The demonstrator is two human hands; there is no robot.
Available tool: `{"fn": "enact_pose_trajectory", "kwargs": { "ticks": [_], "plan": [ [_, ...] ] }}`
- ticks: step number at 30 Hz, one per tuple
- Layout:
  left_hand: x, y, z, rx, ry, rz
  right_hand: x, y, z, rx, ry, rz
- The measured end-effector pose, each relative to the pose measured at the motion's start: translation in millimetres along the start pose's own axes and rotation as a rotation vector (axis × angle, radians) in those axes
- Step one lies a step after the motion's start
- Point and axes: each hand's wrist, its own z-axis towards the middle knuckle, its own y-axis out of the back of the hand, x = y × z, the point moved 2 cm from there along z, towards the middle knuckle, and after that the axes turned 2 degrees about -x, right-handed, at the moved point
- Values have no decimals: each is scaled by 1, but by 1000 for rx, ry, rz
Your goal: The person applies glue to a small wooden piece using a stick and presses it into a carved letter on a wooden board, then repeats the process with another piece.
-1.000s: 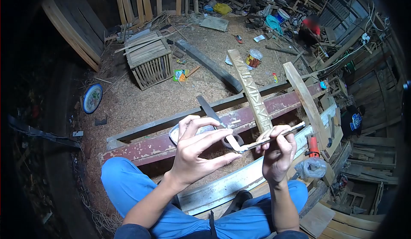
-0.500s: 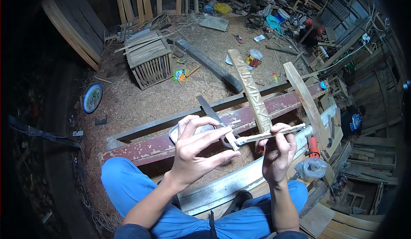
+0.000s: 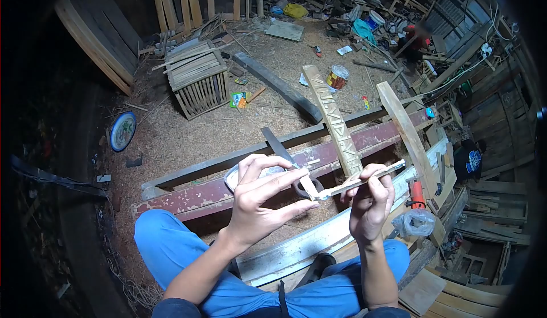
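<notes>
A small pale wooden piece [image 3: 309, 186] is pinched between the thumb and fingers of my left hand [image 3: 257, 201]. My right hand [image 3: 371, 204] grips a thin stick [image 3: 392, 169] near its middle, and the whitish left end of the stick touches the lower end of the small piece. Below and beyond my hands runs a reddish, paint-chipped beam [image 3: 194, 197]. A carved board [image 3: 336, 121] lies across that beam, its near end behind my right hand. Partly hidden behind my left hand are a white-rimmed container [image 3: 231, 178] and a dark ring [image 3: 313, 195].
A slatted crate [image 3: 199, 84], a labelled can [image 3: 338, 77] and a blue-rimmed basin [image 3: 123, 130] stand on the shavings-covered floor. A plain board [image 3: 401, 121] and a red tool [image 3: 417, 194] are at the right. Another person [image 3: 415, 38] crouches at the upper right.
The stick in my right hand has shifted and tilted slightly against the small piece. My left hand has barely moved. The person at the upper right has changed posture.
</notes>
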Motion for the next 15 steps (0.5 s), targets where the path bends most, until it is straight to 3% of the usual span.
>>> {"fn": "enact_pose_trajectory", "kwargs": {
  "ticks": [15],
  "plan": [
    [3,-1,-1,-18,12,8,4,-1,0,-11,-46,-91]
  ]
}}
